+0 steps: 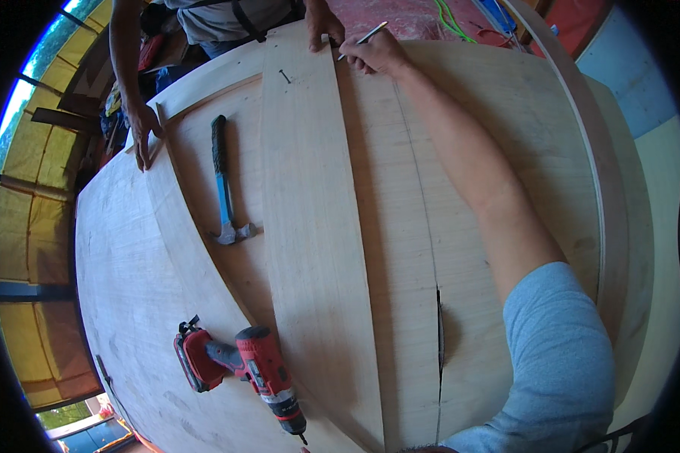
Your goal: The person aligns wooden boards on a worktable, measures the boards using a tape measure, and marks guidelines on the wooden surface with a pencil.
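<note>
My right hand [378, 54], at the far end of my outstretched arm, is closed around a slim pencil [372, 34]. It rests on the large wooden panel [499, 98], just right of a long plank's far end. The pencil's point is by the right edge of that wide plank [310, 196]. A pencil-thin dark line runs lengthwise on the panel to the plank's right, with a dark slit [440, 332] nearer me. Of my left hand, at most a small skin-coloured tip shows at the lower edge below the drill; its fingers are hidden.
A co-worker's hand [321, 26] presses the plank's far end; their other hand [142, 128] touches a wooden strip [174, 196]. A blue claw hammer [221, 181], a red cordless drill [261, 370] and a screw [285, 76] lie on the wood. A curved wooden edge [589, 143] rises right.
</note>
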`<state>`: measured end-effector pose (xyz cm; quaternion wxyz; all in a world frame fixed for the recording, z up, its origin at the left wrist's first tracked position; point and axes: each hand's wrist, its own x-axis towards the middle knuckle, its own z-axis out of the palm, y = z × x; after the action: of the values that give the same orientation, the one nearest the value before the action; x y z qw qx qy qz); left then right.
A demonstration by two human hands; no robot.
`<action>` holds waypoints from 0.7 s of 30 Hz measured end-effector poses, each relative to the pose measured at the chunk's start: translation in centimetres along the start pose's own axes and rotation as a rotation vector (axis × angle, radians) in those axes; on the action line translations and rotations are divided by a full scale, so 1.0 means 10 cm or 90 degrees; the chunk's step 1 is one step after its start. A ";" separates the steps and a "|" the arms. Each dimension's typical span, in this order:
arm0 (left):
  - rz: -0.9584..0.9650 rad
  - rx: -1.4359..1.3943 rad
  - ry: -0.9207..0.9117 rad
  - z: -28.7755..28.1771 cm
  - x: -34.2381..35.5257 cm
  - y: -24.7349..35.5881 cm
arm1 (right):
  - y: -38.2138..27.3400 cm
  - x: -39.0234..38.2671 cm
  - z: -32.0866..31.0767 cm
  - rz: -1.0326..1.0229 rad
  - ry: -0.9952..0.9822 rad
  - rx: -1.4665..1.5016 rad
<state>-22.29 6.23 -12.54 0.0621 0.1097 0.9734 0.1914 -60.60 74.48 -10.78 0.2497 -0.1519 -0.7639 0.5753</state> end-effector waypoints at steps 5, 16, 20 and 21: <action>0.016 -0.021 0.006 -0.15 -0.34 0.03 | 0.00 -0.01 -0.15 0.021 0.183 0.245; 0.071 -0.087 0.001 -0.71 -0.90 -0.03 | -1.07 -3.21 -0.42 0.161 0.242 0.103; 0.064 -0.079 0.050 -0.64 -0.98 0.05 | -1.58 -5.59 -0.34 0.227 0.265 -0.071; 0.060 -0.069 0.064 -0.64 -1.02 0.00 | -1.68 -6.07 -0.20 0.179 0.269 -0.041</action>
<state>-13.48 1.49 -5.88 0.0095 0.1424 0.9571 0.2521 -8.28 39.66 -6.88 0.3163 -0.3810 -0.6845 0.5350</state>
